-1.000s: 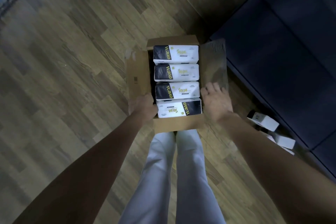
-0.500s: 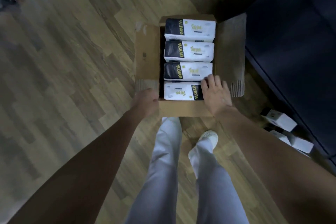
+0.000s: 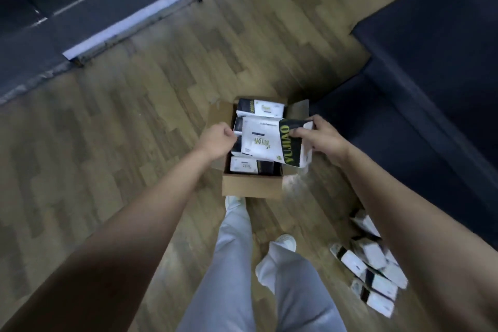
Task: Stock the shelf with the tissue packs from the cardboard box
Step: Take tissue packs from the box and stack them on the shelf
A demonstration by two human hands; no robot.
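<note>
1. Step in hand: a tissue pack [image 3: 272,141] is held lifted above the cardboard box [image 3: 252,188], which sits on the wooden floor [image 3: 134,116]. The pack is tilted and clear of the packs left inside.
2. The right hand [image 3: 322,136] is curled round the pack's dark end, fingers over its top. The left hand [image 3: 217,140] is closed at the pack's white end (whether it actually grips the pack cannot be told; the contact is hidden).
3. More packs lie in the box; at least two are seen.
4. Next move, as judged: the pack is to be carried to the dark shelf [image 3: 431,75] at right and set down level.
5. Surroundings: loose packs [image 3: 369,272] lie heaped on the floor by the shelf base, near the right foot (a possible trip hazard when stepping across).
</note>
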